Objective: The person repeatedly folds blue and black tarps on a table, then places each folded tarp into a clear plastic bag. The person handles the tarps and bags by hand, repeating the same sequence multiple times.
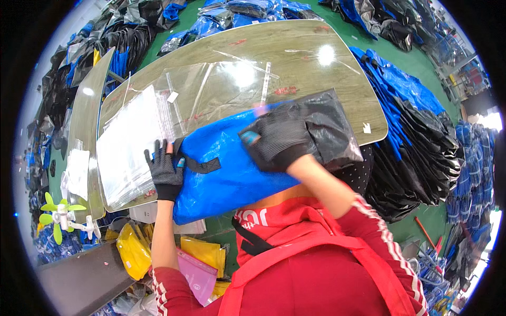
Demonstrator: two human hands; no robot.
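Note:
A blue bag [226, 179] of shiny woven plastic, with a black end [334, 131] and a black strap loop [204, 166], lies across the near side of the table. My left hand [167, 171], in a dark ribbed glove with one fingertip bare, rests flat with fingers spread at the bag's left end, beside a stack of clear plastic bags [129, 142]. Over the black end is my right hand [282, 137], gloved the same way and blurred by motion. Its fingers are smeared, so whether they grip the material cannot be told.
The wood-patterned table [311, 68] has a rounded edge, with clear plastic sheets [221, 87] beyond the bag. Piles of blue and black bags [416, 137] stand right and behind. A small green fan [59, 216] and yellow packets [134, 250] are at lower left.

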